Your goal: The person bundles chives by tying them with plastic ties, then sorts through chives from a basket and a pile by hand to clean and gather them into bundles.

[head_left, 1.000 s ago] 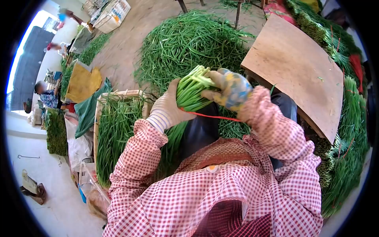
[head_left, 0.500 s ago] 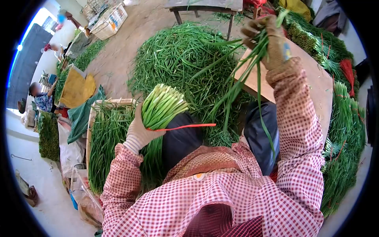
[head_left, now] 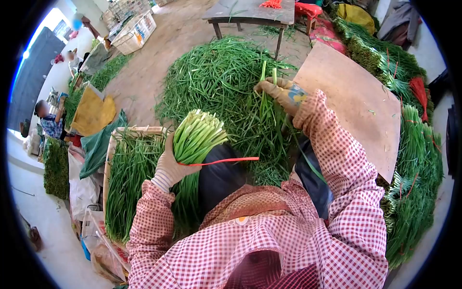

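My gloved left hand (head_left: 169, 165) is wrapped round a thick bundle of green stalks (head_left: 198, 137), its pale cut ends facing up. A red tie (head_left: 231, 160) runs from this bundle to the right, its far end loose. My gloved right hand (head_left: 281, 94) pinches a few loose green stalks (head_left: 263, 103), their leaves hanging down in front of a large heap of greens (head_left: 211, 77). Under my left forearm, a basket (head_left: 107, 168) holds more long green leaves.
A tan board (head_left: 349, 106) lies to the right, beside stacked tied bundles (head_left: 416, 159). At the top stands a low table (head_left: 248, 10); a white crate (head_left: 134, 34) is at the upper left. A person (head_left: 50, 123) sits at the far left.
My right hand came off the bundle, rose to the upper right with loose stalks, then lowered over the heap. My left hand moved left with the bundle. The view shifted, showing the table.
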The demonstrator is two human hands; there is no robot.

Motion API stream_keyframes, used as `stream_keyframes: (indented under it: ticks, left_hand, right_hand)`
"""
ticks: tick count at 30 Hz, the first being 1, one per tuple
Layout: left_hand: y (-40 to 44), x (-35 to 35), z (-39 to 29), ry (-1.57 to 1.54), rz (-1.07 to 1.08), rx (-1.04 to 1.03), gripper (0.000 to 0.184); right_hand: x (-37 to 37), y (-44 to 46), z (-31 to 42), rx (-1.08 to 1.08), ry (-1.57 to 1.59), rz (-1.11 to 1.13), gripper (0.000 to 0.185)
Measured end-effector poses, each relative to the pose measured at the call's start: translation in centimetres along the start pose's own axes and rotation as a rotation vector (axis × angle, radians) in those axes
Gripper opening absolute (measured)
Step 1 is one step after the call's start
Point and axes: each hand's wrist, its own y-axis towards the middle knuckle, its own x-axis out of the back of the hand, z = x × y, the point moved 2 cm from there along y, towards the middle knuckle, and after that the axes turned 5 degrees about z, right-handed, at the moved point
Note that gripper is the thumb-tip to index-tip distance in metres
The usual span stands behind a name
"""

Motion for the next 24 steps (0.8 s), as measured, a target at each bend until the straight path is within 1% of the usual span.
stream_keyframes:
  ticks: [1,3,5,7,8,11,15,16,17,19,20,21,22,23,24]
  left_hand:
    - [0.0,-0.2,0.4,0.002,0.009,-0.046,0.119]
    - [0.1,0.8,-2.5,-0.231,0.041,0.063,0.114]
    - [0.1,0.5,-2.8,-0.354,0.054,0.121,0.111]
    - [0.3,0.1,-1.9,-0.231,0.055,0.103,0.111]
    - [0.4,0.2,-1.7,-0.188,0.056,0.092,0.11]
    - [0.5,-0.1,-1.8,-0.342,0.079,0.071,0.113]
    - [0.2,0.5,-2.6,-0.19,0.05,0.078,0.114]
    - [0.3,0.2,-2.2,-0.373,0.065,0.102,0.114]
    - [0.2,0.0,-1.9,-0.25,0.061,0.053,0.114]
    - [-0.1,-0.5,-1.2,-0.002,0.033,-0.041,0.115]
    - [0.1,-0.2,-2.1,-0.032,0.043,0.024,0.115]
    - [-0.1,0.1,-3.0,-0.125,0.036,0.073,0.116]
    - [-0.2,0.7,-4.8,-0.218,0.025,0.121,0.117]
    - [0.2,0.6,-4.8,-0.223,0.032,0.128,0.117]
    - [0.4,0.3,-4.7,-0.476,0.073,0.136,0.105]
  right_hand:
    - [0.5,0.1,0.1,-0.004,0.002,0.001,0.026]
    - [1.3,0.3,1.0,0.035,-0.01,0.019,0.028]
    - [1.8,0.0,2.5,0.063,0.025,-0.014,0.03]
    - [2.9,0.7,3.2,0.146,0.214,-0.086,0.036]
    - [3.1,0.7,3.8,0.154,0.211,-0.093,0.036]
    - [3.9,0.7,6.1,0.3,0.67,-0.146,0.043]
    - [5.0,2.1,6.6,0.408,0.726,-0.151,0.037]
    - [4.3,1.7,7.3,0.411,0.78,-0.202,0.035]
    - [4.3,1.6,7.3,0.412,0.778,-0.204,0.035]
    - [4.3,1.6,6.2,0.213,0.439,-0.404,0.038]
    - [3.3,1.9,4.6,0.107,0.422,-0.464,0.036]
    - [2.7,1.6,3.3,0.1,0.426,-0.465,0.036]
    - [1.9,1.0,2.2,0.064,0.395,-0.415,0.038]
    - [1.1,0.4,1.0,0.025,0.362,-0.363,0.042]
    - [1.1,0.0,-0.9,0.013,0.36,-0.363,0.042]
